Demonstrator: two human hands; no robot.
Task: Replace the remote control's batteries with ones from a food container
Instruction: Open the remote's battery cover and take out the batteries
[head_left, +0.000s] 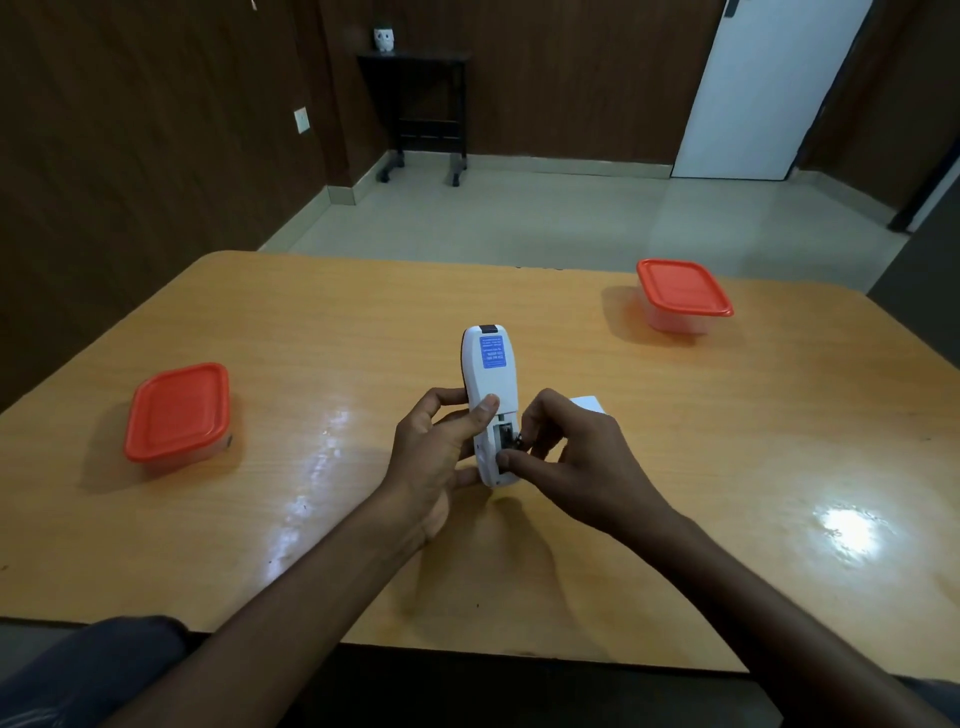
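Two clear plastic food containers with orange-red lids sit shut on the glossy wooden counter (675, 467), one (177, 413) to the left of the hands and the other (683, 295) far off to the right, so neither has yet been opened for fresh cells. Between them, held just above the counter, is the white plastic remote control (484, 384), turned back-up with its blue label facing the camera and its battery bay uncovered at the near end. The left hand (441, 457) is wrapped around the remote's body, thumb pressed on the back just above the bay. The right hand (566, 457) has thumb and forefinger pinched narrowly at the bay, on what looks like a small dark battery end, though it is too small to be certain. A small white piece (589, 404), probably the cover, lies on the counter just behind the right hand. The step in hand appears to be prying out the old batteries; next would come lifting them clear, setting them down, and then opening a container lid.
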